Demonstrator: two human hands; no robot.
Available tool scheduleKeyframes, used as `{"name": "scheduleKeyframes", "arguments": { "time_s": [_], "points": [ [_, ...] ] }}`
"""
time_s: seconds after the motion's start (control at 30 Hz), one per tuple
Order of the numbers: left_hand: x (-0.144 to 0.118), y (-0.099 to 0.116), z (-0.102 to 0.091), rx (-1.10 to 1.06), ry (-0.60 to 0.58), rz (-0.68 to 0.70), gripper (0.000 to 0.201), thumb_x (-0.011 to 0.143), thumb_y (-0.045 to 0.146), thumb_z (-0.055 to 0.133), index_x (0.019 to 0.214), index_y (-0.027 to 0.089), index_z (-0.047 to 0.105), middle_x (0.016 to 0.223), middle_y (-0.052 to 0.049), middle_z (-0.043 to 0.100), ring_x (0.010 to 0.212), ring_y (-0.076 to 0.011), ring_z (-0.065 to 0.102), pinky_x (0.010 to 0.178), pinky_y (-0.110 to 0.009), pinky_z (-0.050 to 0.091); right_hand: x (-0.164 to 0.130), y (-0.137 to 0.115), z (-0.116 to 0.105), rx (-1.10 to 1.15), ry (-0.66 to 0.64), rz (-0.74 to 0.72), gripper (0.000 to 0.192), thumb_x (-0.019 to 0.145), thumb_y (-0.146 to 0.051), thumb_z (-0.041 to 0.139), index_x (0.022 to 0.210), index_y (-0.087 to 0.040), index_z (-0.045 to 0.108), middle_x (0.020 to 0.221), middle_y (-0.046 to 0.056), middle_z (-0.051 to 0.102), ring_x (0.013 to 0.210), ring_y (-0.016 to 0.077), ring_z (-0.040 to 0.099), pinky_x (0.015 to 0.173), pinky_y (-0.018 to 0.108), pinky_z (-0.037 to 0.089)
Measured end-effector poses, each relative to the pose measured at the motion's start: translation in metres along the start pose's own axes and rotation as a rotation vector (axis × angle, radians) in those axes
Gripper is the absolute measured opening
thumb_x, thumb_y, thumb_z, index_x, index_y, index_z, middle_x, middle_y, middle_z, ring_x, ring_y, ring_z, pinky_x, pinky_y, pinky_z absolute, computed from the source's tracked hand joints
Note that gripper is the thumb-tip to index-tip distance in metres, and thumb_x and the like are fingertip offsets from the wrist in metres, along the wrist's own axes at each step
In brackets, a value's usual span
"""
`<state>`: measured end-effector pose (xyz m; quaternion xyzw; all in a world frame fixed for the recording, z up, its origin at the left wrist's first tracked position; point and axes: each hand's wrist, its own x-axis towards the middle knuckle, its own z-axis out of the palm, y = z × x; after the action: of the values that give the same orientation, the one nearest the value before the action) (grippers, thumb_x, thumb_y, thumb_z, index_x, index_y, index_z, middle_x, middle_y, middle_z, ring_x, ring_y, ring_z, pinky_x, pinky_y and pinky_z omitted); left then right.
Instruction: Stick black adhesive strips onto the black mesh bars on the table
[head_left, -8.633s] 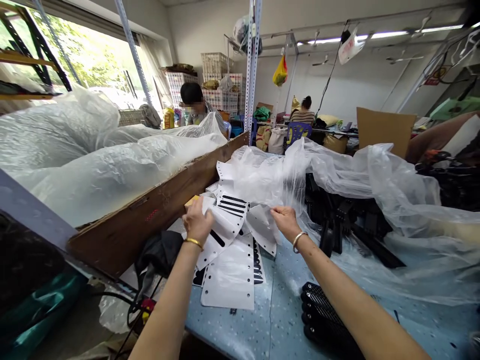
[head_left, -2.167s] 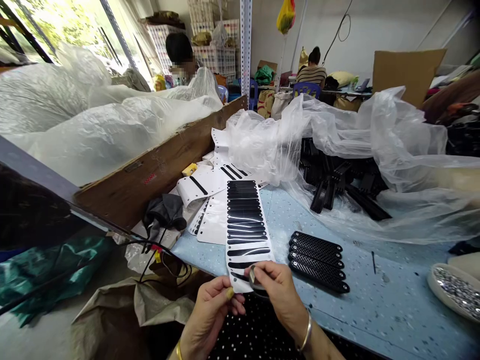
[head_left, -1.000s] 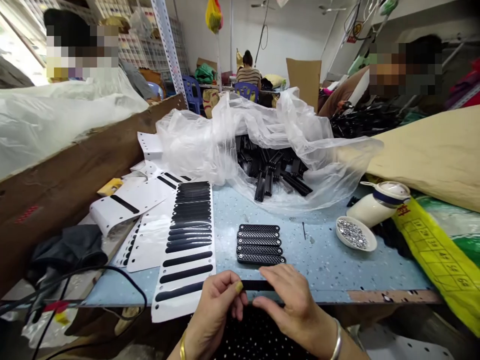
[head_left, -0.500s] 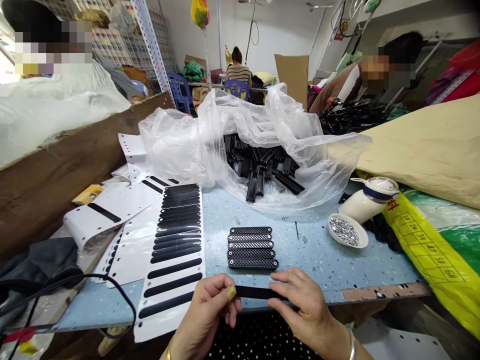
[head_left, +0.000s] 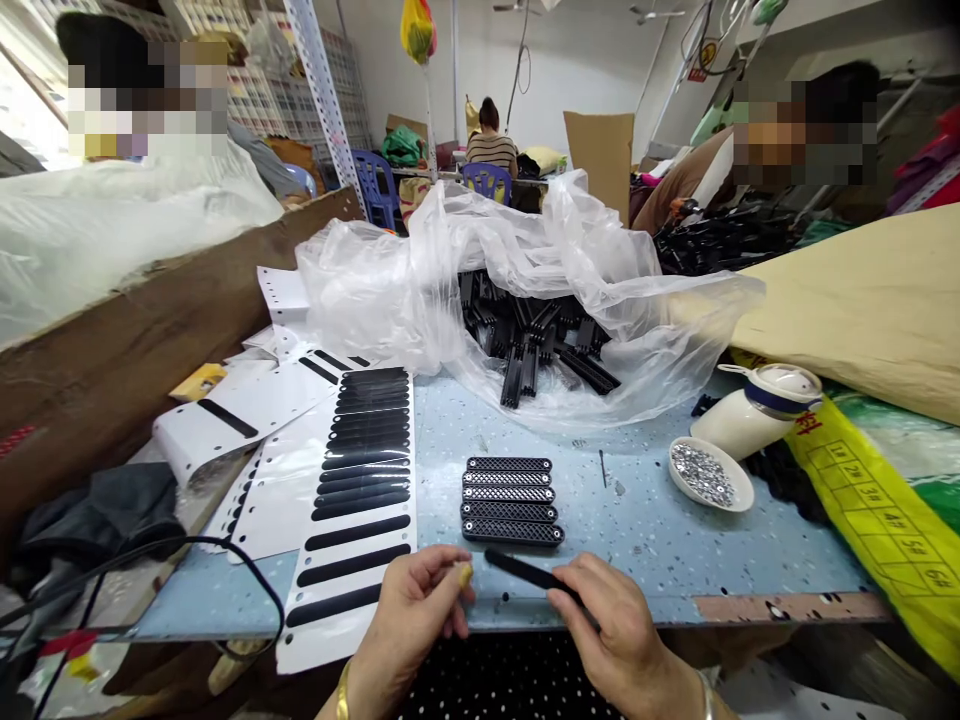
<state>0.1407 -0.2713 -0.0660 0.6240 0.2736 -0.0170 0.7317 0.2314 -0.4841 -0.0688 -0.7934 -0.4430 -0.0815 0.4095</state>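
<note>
My right hand [head_left: 607,625] pinches one end of a thin black sticker strip [head_left: 525,571] just above the table's near edge. My left hand [head_left: 416,615] sits beside the strip's free end, fingers curled, thumb and forefinger pressed together with nothing visible between them. Left of my hands lies a white backing sheet [head_left: 356,520] carrying several black strips. Just beyond the held strip, several black perforated plastic bars [head_left: 510,500] lie side by side on the blue table [head_left: 645,540].
A clear plastic bag [head_left: 525,290] full of black parts fills the middle back. A small white dish of silver bits [head_left: 709,475] and a white jar [head_left: 757,405] stand at the right. Spent white sheets [head_left: 247,400] and a brown crate wall [head_left: 165,310] are at the left. Other people work behind.
The black strip has come off the backing sheet; my left hand has released its end, and only my right hand holds it now, tilted toward the bars.
</note>
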Motion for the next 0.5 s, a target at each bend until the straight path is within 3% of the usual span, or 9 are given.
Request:
{"name": "scheduleKeyframes", "arguments": {
  "time_s": [0.07, 0.2, 0.33, 0.5],
  "points": [
    [0.002, 0.001, -0.005, 0.069, 0.133, 0.060, 0.038, 0.069, 0.042, 0.072, 0.093, 0.012, 0.069, 0.060, -0.005, 0.066, 0.044, -0.0149, 0.057, 0.042, -0.022, 0.038, 0.002, 0.004, -0.007, -0.015, 0.008, 0.001, 0.015, 0.090, -0.013, 0.052, 0.101, -0.017, 0.061, 0.073, 0.005, 0.061, 0.065, 0.0176, 0.058, 0.057, 0.030, 0.047],
    [0.008, 0.001, -0.010, 0.343, 0.316, 0.313, 0.016, 0.067, 0.027, 0.071, 0.080, 0.016, 0.069, 0.063, -0.002, 0.066, 0.054, -0.0149, 0.057, 0.056, -0.024, 0.043, 0.010, 0.017, -0.019, -0.011, 0.026, -0.001, 0.017, 0.089, -0.014, 0.057, 0.105, -0.018, 0.063, 0.089, 0.007, 0.066, 0.080, 0.0179, 0.065, 0.071, 0.028, 0.054],
    [0.021, -0.006, -0.004, 0.524, 0.329, 0.366, 0.014, 0.070, 0.019, 0.065, 0.084, 0.018, 0.067, 0.063, 0.000, 0.064, 0.052, -0.0139, 0.054, 0.057, -0.024, 0.040, 0.014, 0.034, -0.015, -0.033, 0.070, 0.028, 0.012, 0.089, -0.019, 0.060, 0.098, -0.018, 0.067, 0.093, 0.007, 0.068, 0.085, 0.0184, 0.067, 0.076, 0.028, 0.056],
    [0.029, -0.010, 0.002, 0.606, 0.273, 0.389, 0.012, 0.073, 0.019, 0.062, 0.084, 0.018, 0.064, 0.054, 0.003, 0.055, 0.051, -0.0139, 0.051, 0.057, -0.024, 0.037, 0.011, 0.041, -0.001, 0.046, -0.005, 0.077, 0.011, 0.090, -0.022, 0.059, 0.096, -0.018, 0.067, 0.091, 0.007, 0.069, 0.083, 0.0180, 0.067, 0.074, 0.028, 0.056]
  ]
}}
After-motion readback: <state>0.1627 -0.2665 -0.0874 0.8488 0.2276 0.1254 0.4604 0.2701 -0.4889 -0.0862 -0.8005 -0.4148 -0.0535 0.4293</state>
